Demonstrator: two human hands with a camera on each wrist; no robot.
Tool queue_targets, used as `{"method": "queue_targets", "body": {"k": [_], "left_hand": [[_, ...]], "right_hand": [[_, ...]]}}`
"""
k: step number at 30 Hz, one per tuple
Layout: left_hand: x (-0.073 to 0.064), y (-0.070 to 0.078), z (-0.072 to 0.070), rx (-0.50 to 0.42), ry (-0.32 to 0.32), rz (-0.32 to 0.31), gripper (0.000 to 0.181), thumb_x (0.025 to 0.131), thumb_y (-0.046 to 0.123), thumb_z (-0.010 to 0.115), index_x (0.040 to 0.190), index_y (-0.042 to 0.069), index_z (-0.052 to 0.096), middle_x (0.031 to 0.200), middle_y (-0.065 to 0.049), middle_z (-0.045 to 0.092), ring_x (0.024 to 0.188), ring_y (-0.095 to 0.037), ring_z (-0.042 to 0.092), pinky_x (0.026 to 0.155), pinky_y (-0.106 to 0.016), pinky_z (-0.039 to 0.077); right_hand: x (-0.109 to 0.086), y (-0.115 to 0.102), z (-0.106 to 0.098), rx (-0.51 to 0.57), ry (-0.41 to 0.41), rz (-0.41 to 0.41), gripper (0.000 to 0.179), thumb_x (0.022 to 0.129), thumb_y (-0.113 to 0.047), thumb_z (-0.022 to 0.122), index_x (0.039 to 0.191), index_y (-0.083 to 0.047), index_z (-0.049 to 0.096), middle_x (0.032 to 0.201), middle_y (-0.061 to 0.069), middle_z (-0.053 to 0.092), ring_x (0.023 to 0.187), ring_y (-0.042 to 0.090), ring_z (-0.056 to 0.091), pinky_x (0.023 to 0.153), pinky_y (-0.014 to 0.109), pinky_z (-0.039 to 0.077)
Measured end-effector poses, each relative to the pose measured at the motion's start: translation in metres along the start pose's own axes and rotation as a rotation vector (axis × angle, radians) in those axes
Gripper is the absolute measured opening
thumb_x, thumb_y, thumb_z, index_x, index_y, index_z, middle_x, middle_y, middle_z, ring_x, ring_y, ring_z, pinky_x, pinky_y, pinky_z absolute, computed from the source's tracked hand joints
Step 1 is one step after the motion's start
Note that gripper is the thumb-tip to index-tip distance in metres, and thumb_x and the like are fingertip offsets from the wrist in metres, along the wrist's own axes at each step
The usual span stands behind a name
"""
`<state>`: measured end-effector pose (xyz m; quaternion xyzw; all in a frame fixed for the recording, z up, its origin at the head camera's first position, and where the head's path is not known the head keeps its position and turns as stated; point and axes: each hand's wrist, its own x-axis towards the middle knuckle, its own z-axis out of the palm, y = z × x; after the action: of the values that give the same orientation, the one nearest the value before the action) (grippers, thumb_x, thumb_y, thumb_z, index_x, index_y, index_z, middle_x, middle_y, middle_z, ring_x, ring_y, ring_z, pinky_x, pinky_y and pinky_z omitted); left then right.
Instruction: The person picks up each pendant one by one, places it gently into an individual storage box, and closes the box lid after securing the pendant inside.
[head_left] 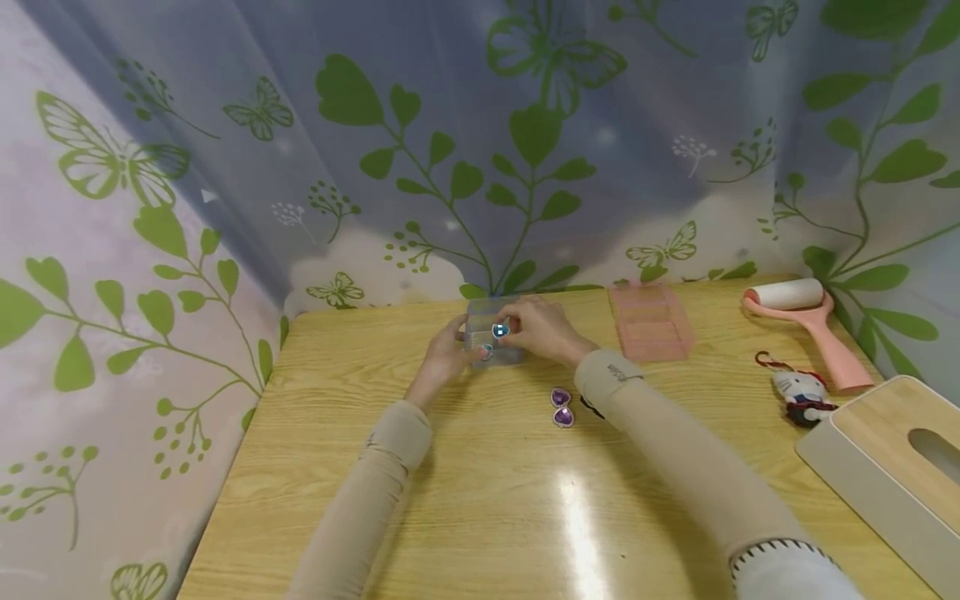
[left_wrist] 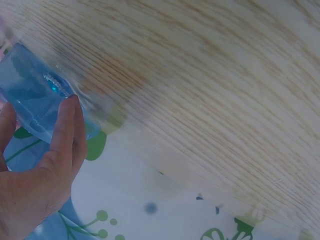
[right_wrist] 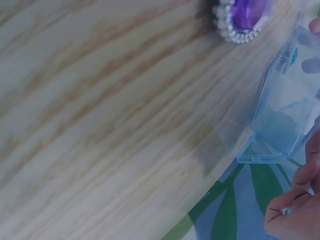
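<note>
A see-through blue box [head_left: 507,357] stands on the table near the curtain. My left hand [head_left: 442,360] holds its left side, with thumb and fingers either side of the wall in the left wrist view. Inside the box's near end is a blue gem piece with a sparkling rim [left_wrist: 57,85]. Over the box, my right hand [head_left: 543,327] pinches a second blue gem piece [head_left: 500,331] between thumb and fingertips. Two purple gems with beaded rims [head_left: 562,416] lie nearer on the table. Beside them a black item [head_left: 590,407] is partly hidden by the right sleeve.
A see-through pink box [head_left: 652,325] stands to the right of the blue one. Farther right lie a lint roller with a pink handle [head_left: 834,346] and a white cat figure with a hook [head_left: 801,389]. A wood-topped tissue box [head_left: 862,467] occupies the right edge.
</note>
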<state>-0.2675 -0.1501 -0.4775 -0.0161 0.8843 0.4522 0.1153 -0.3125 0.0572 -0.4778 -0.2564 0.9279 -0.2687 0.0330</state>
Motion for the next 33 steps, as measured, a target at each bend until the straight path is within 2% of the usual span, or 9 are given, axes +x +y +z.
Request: {"method": "queue_targets", "body": {"k": [8, 20, 25, 28, 33], "left_hand": [[0.001, -0.001, 0.001, 0.001, -0.004, 0.002, 0.084, 0.097, 0.018, 0.077, 0.166, 0.009, 0.029, 0.153, -0.027, 0.053, 0.137, -0.046, 0.056, 0.115, -0.058, 0.05], [-0.001, 0.0, 0.001, 0.001, -0.001, -0.013, 0.085, 0.096, 0.017, 0.077, 0.166, 0.011, 0.03, 0.153, -0.027, 0.054, 0.136, -0.047, 0.057, 0.115, -0.058, 0.05], [0.0, 0.0, 0.002, 0.007, 0.0, -0.012, 0.084, 0.097, 0.018, 0.077, 0.166, 0.01, 0.029, 0.153, -0.027, 0.054, 0.135, -0.046, 0.059, 0.114, -0.057, 0.052], [0.0, 0.0, 0.002, 0.008, 0.003, -0.01, 0.083, 0.097, 0.018, 0.076, 0.166, 0.01, 0.029, 0.153, -0.027, 0.054, 0.135, -0.046, 0.058, 0.114, -0.057, 0.051], [-0.001, 0.001, 0.003, -0.018, 0.003, -0.025, 0.084, 0.097, 0.015, 0.075, 0.166, 0.011, 0.028, 0.153, -0.027, 0.052, 0.128, -0.044, 0.064, 0.107, -0.052, 0.058]], "right_hand": [[0.005, -0.001, 0.003, -0.056, -0.018, 0.009, 0.039, 0.093, -0.033, 0.082, 0.129, -0.02, 0.074, 0.093, -0.003, 0.071, 0.099, 0.023, 0.063, 0.096, 0.055, 0.048], [0.006, -0.001, 0.004, -0.088, -0.053, 0.031, 0.042, 0.093, -0.033, 0.082, 0.132, -0.021, 0.073, 0.098, -0.001, 0.07, 0.101, 0.023, 0.062, 0.096, 0.053, 0.047], [0.005, 0.0, -0.002, -0.052, -0.017, -0.001, 0.039, 0.095, -0.032, 0.08, 0.13, -0.018, 0.073, 0.093, -0.001, 0.069, 0.092, 0.022, 0.06, 0.084, 0.043, 0.048], [0.002, 0.001, -0.007, 0.035, -0.005, -0.005, 0.037, 0.097, -0.029, 0.078, 0.131, -0.016, 0.072, 0.093, 0.0, 0.068, 0.089, 0.02, 0.057, 0.078, 0.035, 0.046], [-0.008, 0.003, -0.017, 0.394, 0.041, 0.031, 0.043, 0.1, -0.021, 0.074, 0.141, -0.011, 0.063, 0.105, 0.005, 0.064, 0.087, 0.019, 0.055, 0.07, 0.029, 0.045]]}}
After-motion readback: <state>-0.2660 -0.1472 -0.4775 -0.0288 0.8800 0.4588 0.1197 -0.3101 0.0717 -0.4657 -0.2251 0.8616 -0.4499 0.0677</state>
